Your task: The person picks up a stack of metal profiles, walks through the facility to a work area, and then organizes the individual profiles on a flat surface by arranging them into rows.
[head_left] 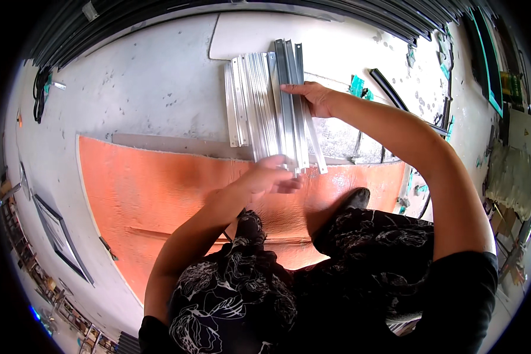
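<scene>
A stack of silvery metal profiles [256, 106], long and thin with small holes near their ends, lies on the floor in front of me. Several darker grey metal profiles [288, 65] rest along its right side. My right hand [314, 97] is closed on these darker pieces toward their far end, its thumb across the top and its fingers partly hidden. Down at the near ends, my left hand [272, 177] is smeared by motion, and whether it grips or only touches the pieces is unclear. One narrow strip [317, 147] slants out at the right.
An orange sheet [159, 189] covers the floor under my feet. Long dark bars [159, 26] are stacked along the far side. A black bar [388, 88] and green scraps [358, 86] lie at the right. A dark frame [62, 236] lies at the left.
</scene>
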`<act>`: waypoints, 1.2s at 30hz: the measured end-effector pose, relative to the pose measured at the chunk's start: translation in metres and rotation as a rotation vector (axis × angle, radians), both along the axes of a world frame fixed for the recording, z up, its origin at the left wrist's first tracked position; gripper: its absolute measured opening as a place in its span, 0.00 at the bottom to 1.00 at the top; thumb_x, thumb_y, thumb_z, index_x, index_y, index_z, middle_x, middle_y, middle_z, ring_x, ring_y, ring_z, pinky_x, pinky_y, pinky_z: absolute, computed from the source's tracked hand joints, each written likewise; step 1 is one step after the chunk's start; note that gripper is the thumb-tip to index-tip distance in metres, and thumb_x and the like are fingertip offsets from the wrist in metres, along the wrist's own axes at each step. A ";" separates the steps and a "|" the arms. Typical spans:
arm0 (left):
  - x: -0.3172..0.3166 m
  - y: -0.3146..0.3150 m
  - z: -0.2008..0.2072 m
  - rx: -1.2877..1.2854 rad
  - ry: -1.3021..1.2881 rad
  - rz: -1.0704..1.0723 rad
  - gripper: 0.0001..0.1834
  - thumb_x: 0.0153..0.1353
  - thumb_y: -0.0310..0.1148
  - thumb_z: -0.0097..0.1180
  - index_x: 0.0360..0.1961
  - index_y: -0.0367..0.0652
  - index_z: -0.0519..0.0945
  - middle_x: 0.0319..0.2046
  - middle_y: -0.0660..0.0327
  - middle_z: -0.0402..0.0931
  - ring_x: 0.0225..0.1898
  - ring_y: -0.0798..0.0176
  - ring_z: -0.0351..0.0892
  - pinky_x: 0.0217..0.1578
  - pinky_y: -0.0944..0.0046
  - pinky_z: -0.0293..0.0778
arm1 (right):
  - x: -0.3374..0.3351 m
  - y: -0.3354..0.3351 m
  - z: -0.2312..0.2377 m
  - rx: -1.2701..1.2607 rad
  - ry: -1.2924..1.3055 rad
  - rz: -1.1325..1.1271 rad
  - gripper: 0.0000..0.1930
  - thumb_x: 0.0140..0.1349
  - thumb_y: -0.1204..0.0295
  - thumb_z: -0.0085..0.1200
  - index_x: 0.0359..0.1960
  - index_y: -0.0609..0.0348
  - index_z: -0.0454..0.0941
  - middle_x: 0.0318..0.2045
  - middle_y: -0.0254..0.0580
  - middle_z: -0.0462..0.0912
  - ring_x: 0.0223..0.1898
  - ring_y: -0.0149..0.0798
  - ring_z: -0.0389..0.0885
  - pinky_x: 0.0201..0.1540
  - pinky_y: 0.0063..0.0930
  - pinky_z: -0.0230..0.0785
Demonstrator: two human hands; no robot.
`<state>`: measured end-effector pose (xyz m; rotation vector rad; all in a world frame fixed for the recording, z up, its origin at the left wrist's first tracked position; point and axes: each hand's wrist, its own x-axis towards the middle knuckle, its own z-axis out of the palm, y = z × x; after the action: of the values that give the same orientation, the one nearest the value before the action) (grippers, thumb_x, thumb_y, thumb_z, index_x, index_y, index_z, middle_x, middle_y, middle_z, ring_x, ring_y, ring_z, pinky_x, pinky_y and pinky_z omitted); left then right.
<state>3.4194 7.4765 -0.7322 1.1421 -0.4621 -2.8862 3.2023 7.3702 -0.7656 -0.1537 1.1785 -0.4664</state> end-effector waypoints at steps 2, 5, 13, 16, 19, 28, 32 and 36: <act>-0.005 0.002 0.002 -0.293 -0.214 -0.136 0.17 0.61 0.24 0.46 0.52 0.34 0.69 0.39 0.52 0.79 0.39 0.57 0.82 0.42 0.58 0.80 | 0.008 0.001 -0.005 -0.018 0.096 -0.001 0.26 0.51 0.66 0.68 0.48 0.64 0.72 0.43 0.48 0.80 0.41 0.40 0.83 0.47 0.36 0.79; -0.004 0.009 0.006 -0.673 -0.333 -0.204 0.20 0.57 0.26 0.50 0.52 0.33 0.69 0.28 0.52 0.80 0.28 0.55 0.82 0.31 0.57 0.79 | 0.009 0.003 -0.011 -0.036 0.144 -0.016 0.26 0.49 0.68 0.70 0.47 0.65 0.72 0.40 0.47 0.81 0.37 0.40 0.84 0.40 0.36 0.83; -0.004 0.009 0.038 -1.444 -0.761 -0.493 0.22 0.49 0.33 0.52 0.46 0.33 0.70 0.20 0.49 0.76 0.24 0.47 0.78 0.27 0.53 0.74 | 0.006 0.000 -0.002 0.005 0.032 -0.014 0.20 0.51 0.69 0.66 0.45 0.63 0.75 0.39 0.44 0.82 0.39 0.39 0.83 0.45 0.35 0.80; 0.005 0.001 0.036 -1.341 -0.704 -0.451 0.22 0.51 0.32 0.51 0.47 0.34 0.70 0.19 0.51 0.76 0.22 0.51 0.79 0.26 0.55 0.75 | 0.001 -0.001 0.001 0.006 -0.075 -0.010 0.22 0.52 0.69 0.65 0.48 0.61 0.74 0.41 0.42 0.82 0.40 0.38 0.82 0.50 0.34 0.75; 0.008 -0.015 0.051 -1.012 -0.523 -0.330 0.19 0.53 0.30 0.50 0.47 0.34 0.71 0.19 0.54 0.76 0.20 0.59 0.79 0.24 0.62 0.74 | -0.013 -0.002 -0.002 -0.021 -0.070 0.045 0.23 0.51 0.69 0.64 0.49 0.60 0.74 0.42 0.42 0.81 0.40 0.38 0.82 0.53 0.35 0.72; 0.034 -0.031 0.048 -0.471 -0.173 -0.018 0.13 0.59 0.27 0.48 0.45 0.38 0.73 0.22 0.60 0.75 0.23 0.67 0.78 0.25 0.70 0.74 | -0.028 -0.008 0.019 -0.055 -0.030 0.040 0.16 0.48 0.69 0.65 0.39 0.61 0.79 0.34 0.43 0.83 0.36 0.37 0.83 0.52 0.34 0.75; 0.049 -0.027 0.039 -0.483 -0.184 0.051 0.13 0.60 0.27 0.47 0.45 0.38 0.73 0.25 0.60 0.75 0.26 0.68 0.78 0.28 0.69 0.74 | -0.037 -0.016 0.026 -0.100 -0.215 0.117 0.17 0.50 0.72 0.61 0.41 0.68 0.79 0.42 0.52 0.81 0.46 0.43 0.80 0.55 0.37 0.72; 0.058 -0.029 0.039 -0.455 -0.098 0.069 0.12 0.61 0.27 0.47 0.46 0.38 0.73 0.26 0.60 0.75 0.27 0.68 0.78 0.29 0.68 0.75 | -0.045 -0.019 0.029 -0.134 -0.218 0.118 0.19 0.50 0.71 0.61 0.43 0.68 0.76 0.40 0.52 0.81 0.46 0.44 0.79 0.55 0.38 0.72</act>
<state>3.4770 7.4475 -0.6932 1.1862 -0.9948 -2.4814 3.1569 7.3514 -0.7365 -0.2797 0.9196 -0.4468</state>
